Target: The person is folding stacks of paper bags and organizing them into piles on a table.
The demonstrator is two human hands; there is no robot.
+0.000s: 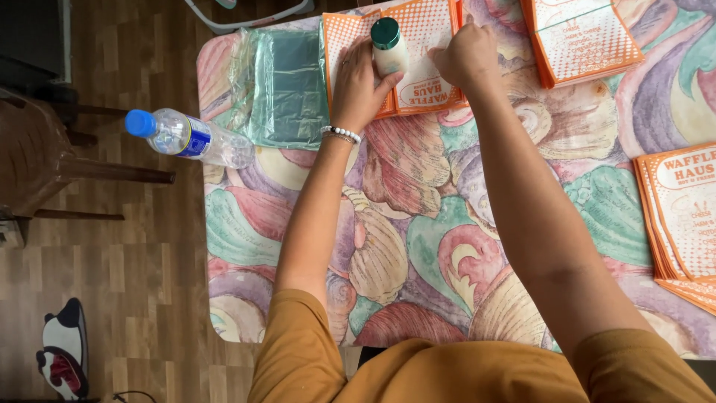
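Note:
My left hand [360, 83] is wrapped around a small white bottle with a green cap [388, 46], held upright on an orange-and-white paper bag [425, 67] at the far side of the table. My right hand [466, 54] presses its closed fingers down on the same bag, just right of the bottle. A bead bracelet circles my left wrist. Both forearms reach across a table covered with a colourful floral cloth [418, 246].
A stack of similar orange bags [582, 37] lies at the far right, another stack [682, 216] at the right edge. Clear plastic sheets [287, 86] lie left of the bottle. A water bottle with a blue cap [186, 138] overhangs the table's left edge. A wooden chair [45, 157] stands on the floor to the left.

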